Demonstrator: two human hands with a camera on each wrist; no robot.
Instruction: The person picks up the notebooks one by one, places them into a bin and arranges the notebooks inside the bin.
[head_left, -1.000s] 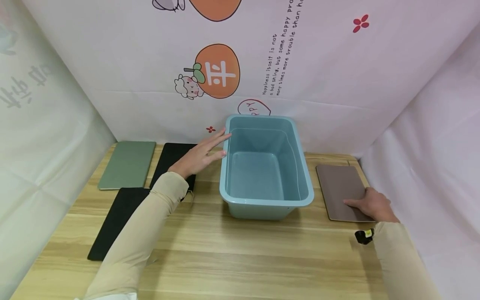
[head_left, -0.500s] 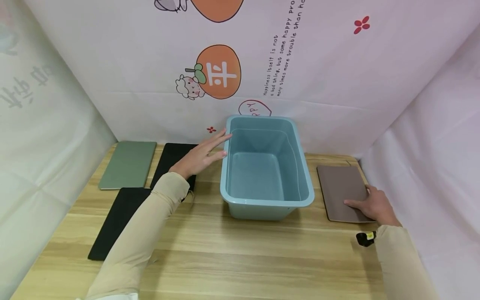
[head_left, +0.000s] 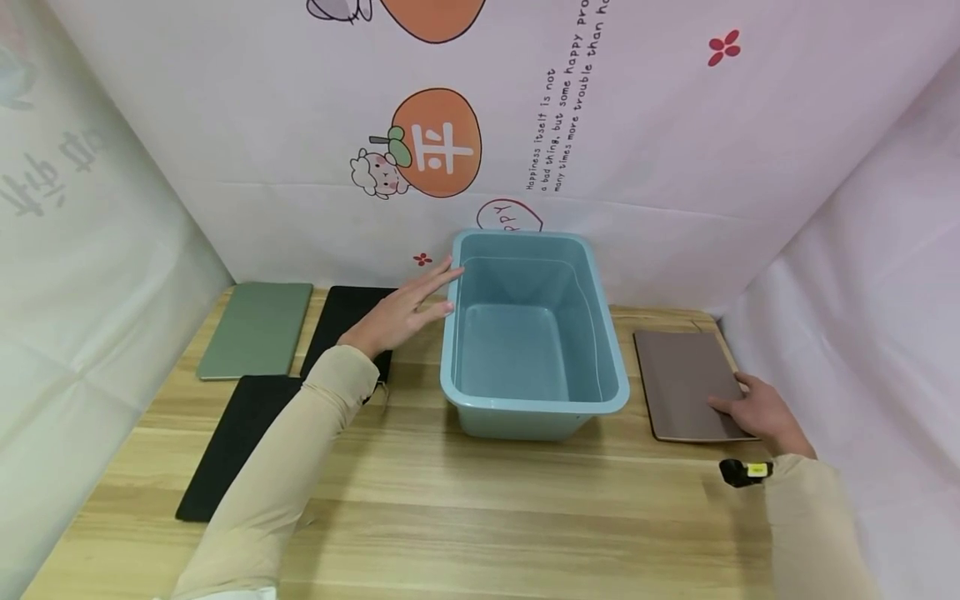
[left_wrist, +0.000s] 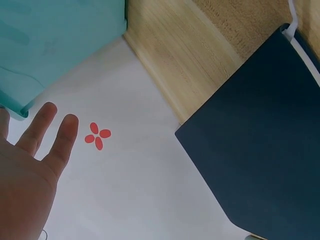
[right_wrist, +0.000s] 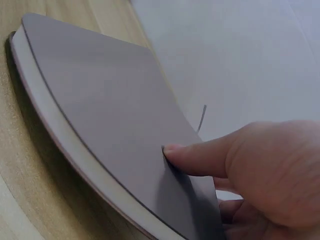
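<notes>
A brown-grey notebook [head_left: 678, 375] lies at the right end of the table. My right hand [head_left: 768, 417] pinches its right edge; in the right wrist view the thumb presses on the cover [right_wrist: 100, 95] and the other fingers are partly hidden under the edge. That side of the notebook bends upward, its white page block showing. My left hand [head_left: 397, 318], fingers spread and straight, has its fingertips at the left rim of a blue plastic bin [head_left: 534, 407]. No notebooks are inside the bin.
Left of the bin lie a green notebook [head_left: 258, 329], a black notebook [head_left: 347, 310] partly under the left arm, and another black one [head_left: 236, 442] nearer the front. Printed white cloth [head_left: 637, 167] walls in the back and both sides of the wooden table [head_left: 525, 517].
My right hand has shifted slightly right, its thumb now closer to the notebook's right edge, and the notebook's near right corner has moved a little right. The left hand and bin stay put.
</notes>
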